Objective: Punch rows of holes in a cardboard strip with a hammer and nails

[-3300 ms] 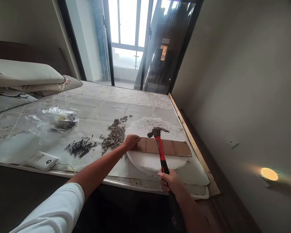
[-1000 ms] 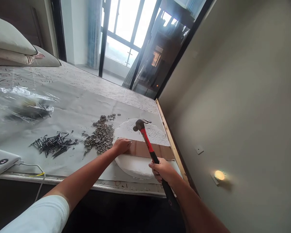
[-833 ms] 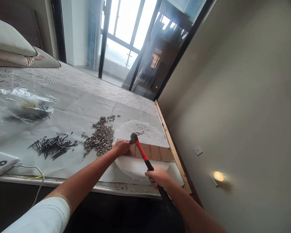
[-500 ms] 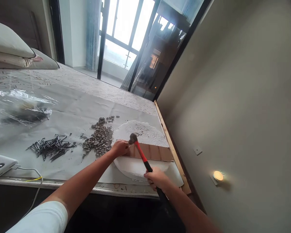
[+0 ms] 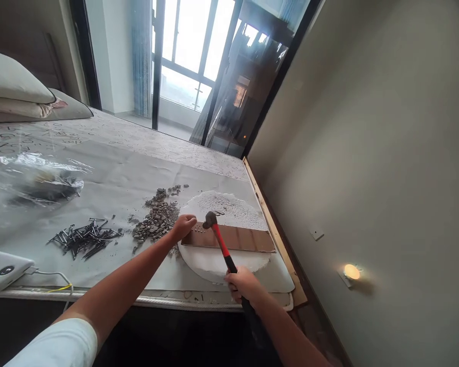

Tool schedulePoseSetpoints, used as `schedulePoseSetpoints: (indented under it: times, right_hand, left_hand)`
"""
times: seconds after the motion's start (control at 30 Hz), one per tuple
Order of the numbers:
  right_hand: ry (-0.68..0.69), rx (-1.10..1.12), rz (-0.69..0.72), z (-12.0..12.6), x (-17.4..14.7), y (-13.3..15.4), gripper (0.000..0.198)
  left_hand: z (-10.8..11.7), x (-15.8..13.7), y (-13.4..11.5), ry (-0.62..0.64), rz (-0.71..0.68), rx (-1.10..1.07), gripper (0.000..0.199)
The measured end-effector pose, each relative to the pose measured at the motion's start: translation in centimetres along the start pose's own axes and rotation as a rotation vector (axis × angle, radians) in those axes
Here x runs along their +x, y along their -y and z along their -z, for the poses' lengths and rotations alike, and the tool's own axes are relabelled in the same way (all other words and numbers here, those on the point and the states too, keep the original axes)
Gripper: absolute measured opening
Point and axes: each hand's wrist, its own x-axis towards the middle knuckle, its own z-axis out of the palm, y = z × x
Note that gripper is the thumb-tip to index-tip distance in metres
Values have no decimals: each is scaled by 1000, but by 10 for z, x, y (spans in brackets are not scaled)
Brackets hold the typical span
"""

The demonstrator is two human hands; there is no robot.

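Observation:
My right hand (image 5: 241,285) is wrapped round the grip of a claw hammer (image 5: 221,242) with a red and black handle. The hammer's head hangs over a brown wooden board (image 5: 245,238), near a cluster of small dots, likely nail heads, at the board's left part. Beside that cluster, at the board's left end, my left hand (image 5: 182,227) is closed with its fingers curled; anything within them is hidden. Under the board lies a rough white foam slab (image 5: 225,265). A pile of dark nails (image 5: 84,238) rests further left.
Grey rubble (image 5: 156,219) is heaped just left of the foam. A clear plastic bag (image 5: 49,181) lies on the grey sheet (image 5: 137,168) covering the mattress. A white power bank (image 5: 7,269) with a cable sits at the left edge. Wooden bed edging (image 5: 270,219) borders the wall.
My left hand has drawn back slightly left and up from the hammer head, uncovering the dots on the board. The hammer stays in my right hand, almost unmoved. The view has shifted slightly.

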Motion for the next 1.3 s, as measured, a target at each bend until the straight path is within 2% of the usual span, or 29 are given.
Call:
schedulePoseSetpoints:
  times: [0.1,0.17,0.2,0.27,0.37,0.43,0.53,0.6,0.8,0.97,1.17,1.3]
  right_hand:
    - [64,177,96,1,1,-14,27]
    - [100,265,127,2,0,-22,36]
    - [120,299,128,3,-1,-26,39]
    - [169,344,109,6,-3,-31,42]
    - [221,414,84,12,-6,-35,42]
    - [239,461,86,16,-6,-36,42]
    - [262,489,99,20,-7,-38,42]
    - [263,487,113,21,-7,-40,42]
    - [260,492,143,22,-8,-42,41]
    - [267,522,119,24,-9,-41,39]
    - [279,516,107,26,-12,-38,38]
    - [275,515,113,27,-14,-36,37]
  left_hand:
    - [33,-13,-3,-167,42,58,27]
    - [57,-30,6,-275,119,219,28]
    - [67,-41,14,-284,169,318,29]
    - [84,-65,32,-219,259,534,28]
    - [96,-100,57,1,382,779,23]
    - [95,-115,66,108,449,879,23]
    - [88,-121,69,145,508,977,24]
    - [81,-120,68,157,501,1002,25]
    - [56,-114,64,331,444,998,25]
    - [48,-109,65,310,543,991,16]
    - [51,-108,74,232,494,964,7]
    - [51,-109,75,187,519,924,13]
